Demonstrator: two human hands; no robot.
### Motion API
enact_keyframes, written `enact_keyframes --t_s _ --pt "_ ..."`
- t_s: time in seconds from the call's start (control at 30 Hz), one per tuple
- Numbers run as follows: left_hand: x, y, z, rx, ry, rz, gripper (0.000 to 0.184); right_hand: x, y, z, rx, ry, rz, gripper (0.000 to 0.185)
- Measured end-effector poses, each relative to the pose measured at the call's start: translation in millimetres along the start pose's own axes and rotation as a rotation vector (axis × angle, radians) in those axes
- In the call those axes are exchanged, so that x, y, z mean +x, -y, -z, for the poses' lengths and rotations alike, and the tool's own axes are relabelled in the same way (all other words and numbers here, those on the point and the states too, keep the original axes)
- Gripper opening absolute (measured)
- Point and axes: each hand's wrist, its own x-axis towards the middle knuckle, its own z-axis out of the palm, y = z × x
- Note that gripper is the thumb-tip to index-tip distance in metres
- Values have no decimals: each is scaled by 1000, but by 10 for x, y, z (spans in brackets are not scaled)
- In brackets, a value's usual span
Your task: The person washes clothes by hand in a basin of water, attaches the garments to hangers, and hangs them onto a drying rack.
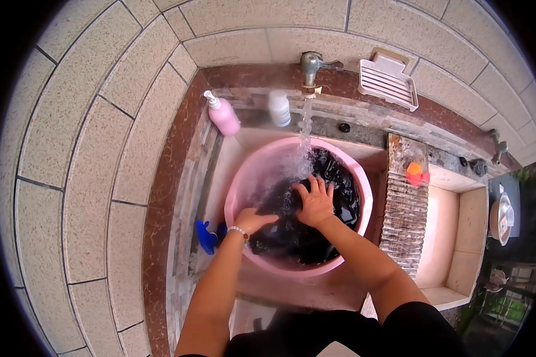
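A pink basin (pixel 366 196) holds water and a black wet cloth (pixel 339 178), whose kind I cannot make out. My right hand (pixel 315 205) lies palm down on the cloth, its fingers spread. At the basin's left side, my left hand (pixel 253 221) has its thumb stretched out; its other fingers are partly hidden, and a bracelet (pixel 239 232) circles that wrist. From the metal tap (pixel 311 68) a stream of water (pixel 305 125) falls into the basin just beyond my right hand.
Behind the basin stand a pink pump bottle (pixel 223 115) and a white bottle (pixel 279 109). A blue brush-like object (pixel 206 237) lies left. To the right are a ridged washboard (pixel 403 220), an orange-red item (pixel 417 174) and a second sink bay (pixel 441 238). A soap rack (pixel 388 84) hangs on the wall.
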Motion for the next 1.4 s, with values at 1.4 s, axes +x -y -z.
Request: enact_keyframes --t_s 1.4 --pt "-266 111 -106 -917 -97 -368 60 -242 59 74 1536 381 -141 42"
